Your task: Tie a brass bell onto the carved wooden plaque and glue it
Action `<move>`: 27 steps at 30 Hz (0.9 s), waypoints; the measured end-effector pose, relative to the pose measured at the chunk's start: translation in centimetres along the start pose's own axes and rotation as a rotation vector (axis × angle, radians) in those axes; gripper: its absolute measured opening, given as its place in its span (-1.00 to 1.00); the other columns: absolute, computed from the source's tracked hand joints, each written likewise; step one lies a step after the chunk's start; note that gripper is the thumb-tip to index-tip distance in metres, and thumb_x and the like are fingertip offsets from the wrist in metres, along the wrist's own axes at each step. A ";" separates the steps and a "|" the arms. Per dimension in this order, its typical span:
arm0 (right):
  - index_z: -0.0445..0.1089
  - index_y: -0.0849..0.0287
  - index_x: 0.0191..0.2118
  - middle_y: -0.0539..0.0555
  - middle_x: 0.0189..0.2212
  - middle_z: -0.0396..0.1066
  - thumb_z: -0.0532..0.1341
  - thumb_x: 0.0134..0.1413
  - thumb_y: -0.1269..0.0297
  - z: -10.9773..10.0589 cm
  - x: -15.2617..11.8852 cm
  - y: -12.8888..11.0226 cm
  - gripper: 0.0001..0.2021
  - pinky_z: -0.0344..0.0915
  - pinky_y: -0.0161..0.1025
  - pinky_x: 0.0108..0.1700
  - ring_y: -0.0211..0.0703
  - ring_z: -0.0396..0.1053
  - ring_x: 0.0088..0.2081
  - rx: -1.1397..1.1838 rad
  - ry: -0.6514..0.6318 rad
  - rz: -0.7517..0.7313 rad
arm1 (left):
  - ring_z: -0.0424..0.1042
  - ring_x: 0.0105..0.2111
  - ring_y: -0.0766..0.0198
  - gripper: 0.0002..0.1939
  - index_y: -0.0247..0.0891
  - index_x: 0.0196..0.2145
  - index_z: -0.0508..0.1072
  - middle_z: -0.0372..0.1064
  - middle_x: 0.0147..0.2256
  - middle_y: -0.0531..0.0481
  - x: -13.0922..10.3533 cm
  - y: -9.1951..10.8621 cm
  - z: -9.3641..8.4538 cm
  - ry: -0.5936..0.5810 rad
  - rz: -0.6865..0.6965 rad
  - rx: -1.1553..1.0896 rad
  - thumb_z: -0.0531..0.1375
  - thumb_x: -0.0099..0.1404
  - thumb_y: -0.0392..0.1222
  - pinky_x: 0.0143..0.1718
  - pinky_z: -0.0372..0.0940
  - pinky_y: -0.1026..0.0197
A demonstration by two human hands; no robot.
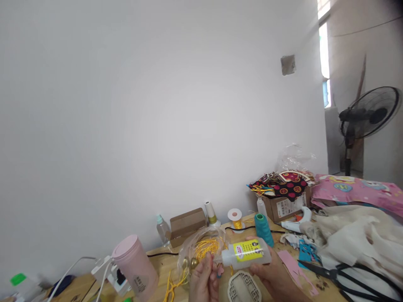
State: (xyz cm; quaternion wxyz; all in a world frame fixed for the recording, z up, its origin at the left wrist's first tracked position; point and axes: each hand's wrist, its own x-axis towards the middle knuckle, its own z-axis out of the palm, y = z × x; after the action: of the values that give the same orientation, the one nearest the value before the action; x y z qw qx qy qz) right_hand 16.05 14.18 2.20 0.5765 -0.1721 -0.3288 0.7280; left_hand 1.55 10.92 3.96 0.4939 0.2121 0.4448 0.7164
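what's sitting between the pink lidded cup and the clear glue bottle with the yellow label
In the head view, a clear plastic bag of yellow cord lies between the pink lidded cup and the clear glue bottle.

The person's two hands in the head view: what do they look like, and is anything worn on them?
Both hands are bare. The left hand and the right hand show no gloves, and I see no rings or watch. No sleeve reaches the visible parts; the wrists are cut off by the bottom edge of the picture. The nails look short and unpainted, though the picture is too soft to be sure.
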 end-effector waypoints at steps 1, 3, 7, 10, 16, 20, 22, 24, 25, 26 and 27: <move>0.33 0.16 -0.29 0.04 -0.45 0.42 0.42 -0.69 0.32 -0.1 0.1 0.0 -0.42 0.24 -0.24 -0.38 -0.11 0.35 -0.41 -0.015 -0.002 -0.004 | 0.16 -0.76 0.51 -0.65 -0.36 -0.67 0.41 0.17 -0.80 0.14 0.2 -0.2 -0.2 0.001 0.000 0.040 0.37 -0.40 -0.07 -0.78 0.07 0.50; 0.34 0.15 -0.31 0.02 -0.47 0.42 0.42 -0.70 0.32 -0.5 0.2 -0.1 -0.43 0.24 -0.26 -0.40 -0.12 0.35 -0.43 -0.065 0.003 -0.016 | 0.10 -0.78 0.52 -0.65 -0.36 -0.68 0.41 0.20 -0.79 0.11 0.4 -0.6 -0.5 -0.021 0.062 0.178 0.34 -0.32 -0.01 -0.78 0.05 0.48; 0.35 0.18 -0.34 0.00 -0.53 0.40 0.41 -0.65 0.31 -0.9 0.4 -0.1 -0.49 0.20 -0.35 -0.55 -0.20 0.31 -0.51 -0.150 0.001 -0.023 | -0.05 -0.78 0.51 -0.57 -0.35 -0.80 0.29 0.02 -0.82 0.16 0.4 -1.0 -1.1 -0.099 0.246 0.430 0.25 -0.21 0.11 -0.79 -0.09 0.42; 0.34 0.21 -0.42 -0.02 -0.60 0.36 0.38 -0.53 0.25 -0.7 0.3 0.0 -0.62 0.13 -0.42 -0.62 -0.29 0.24 -0.58 -0.128 0.022 -0.019 | -0.18 -0.78 0.53 -0.51 -0.31 -0.82 0.19 -0.10 -0.81 0.21 0.2 -0.8 -1.4 -0.124 0.169 0.417 0.23 -0.23 0.17 -0.78 -0.21 0.41; 0.31 0.23 -0.44 -0.04 -0.62 0.33 0.37 -0.50 0.22 -0.5 0.2 0.3 -0.64 0.15 -0.41 -0.59 -0.32 0.23 -0.60 -0.117 0.044 0.002 | -0.28 -0.79 0.55 -0.47 -0.27 -0.85 0.10 -0.22 -0.85 0.24 0.5 -0.9 -2.0 -0.133 0.038 0.395 0.19 -0.24 0.24 -0.76 -0.31 0.38; 0.33 0.24 -0.40 -0.03 -0.61 0.38 0.40 -0.63 0.31 -1.0 0.6 0.6 -0.55 0.15 -0.41 -0.64 -0.29 0.25 -0.60 -0.200 -0.002 0.001 | -0.12 -0.77 0.50 -0.47 -0.29 -0.90 0.13 -0.14 -0.85 0.19 1.2 -1.3 -2.8 -0.073 0.198 0.482 0.24 -0.27 0.18 -0.74 -0.17 0.38; 0.33 0.24 -0.42 -0.03 -0.62 0.39 0.41 -0.66 0.35 -1.1 0.6 0.7 -0.55 0.17 -0.43 -0.64 -0.30 0.26 -0.60 -0.166 -0.001 0.024 | -0.18 -0.80 0.53 -0.49 -0.31 -0.87 0.19 -0.16 -0.88 0.21 1.4 -1.2 -3.3 -0.082 0.095 0.441 0.22 -0.24 0.20 -0.78 -0.22 0.39; 0.33 0.24 -0.46 -0.06 -0.61 0.38 0.40 -0.58 0.32 -1.0 0.6 0.7 -0.62 0.19 -0.45 -0.63 -0.35 0.25 -0.61 -0.041 0.058 0.048 | -0.23 -0.84 0.57 -0.52 -0.33 -0.81 0.27 -0.10 -0.89 0.22 1.5 -1.1 -3.7 -0.105 -0.037 0.358 0.23 -0.25 0.19 -0.81 -0.28 0.42; 0.32 0.23 -0.48 -0.08 -0.61 0.38 0.39 -0.53 0.31 -1.0 0.6 0.6 -0.66 0.21 -0.47 -0.62 -0.39 0.25 -0.62 0.040 0.099 0.068 | -0.22 -0.85 0.60 -0.54 -0.35 -0.76 0.33 0.00 -0.88 0.19 1.5 -1.1 -3.9 -0.115 -0.078 0.321 0.25 -0.27 0.17 -0.83 -0.28 0.44; 0.31 0.22 -0.49 -0.10 -0.62 0.37 0.39 -0.49 0.31 -1.0 0.6 0.5 -0.69 0.22 -0.49 -0.61 -0.42 0.24 -0.63 0.125 0.143 0.089 | -0.21 -0.86 0.62 -0.56 -0.37 -0.71 0.38 0.13 -0.85 0.14 1.6 -1.1 -4.1 -0.120 -0.097 0.285 0.28 -0.30 0.13 -0.84 -0.26 0.46; 0.31 0.21 -0.49 -0.11 -0.62 0.36 0.39 -0.47 0.31 -1.1 0.6 0.4 -0.70 0.24 -0.50 -0.60 -0.44 0.24 -0.64 0.206 0.182 0.116 | -0.18 -0.87 0.65 -0.57 -0.39 -0.65 0.43 0.25 -0.78 0.07 1.6 -1.1 -4.2 -0.121 -0.104 0.246 0.31 -0.32 0.09 -0.86 -0.24 0.47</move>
State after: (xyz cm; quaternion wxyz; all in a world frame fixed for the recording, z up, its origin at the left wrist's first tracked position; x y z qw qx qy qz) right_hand 16.26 15.04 1.23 0.5754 -0.1959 -0.1883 0.7714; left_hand -1.69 10.71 0.62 0.5264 0.2905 0.5091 0.6159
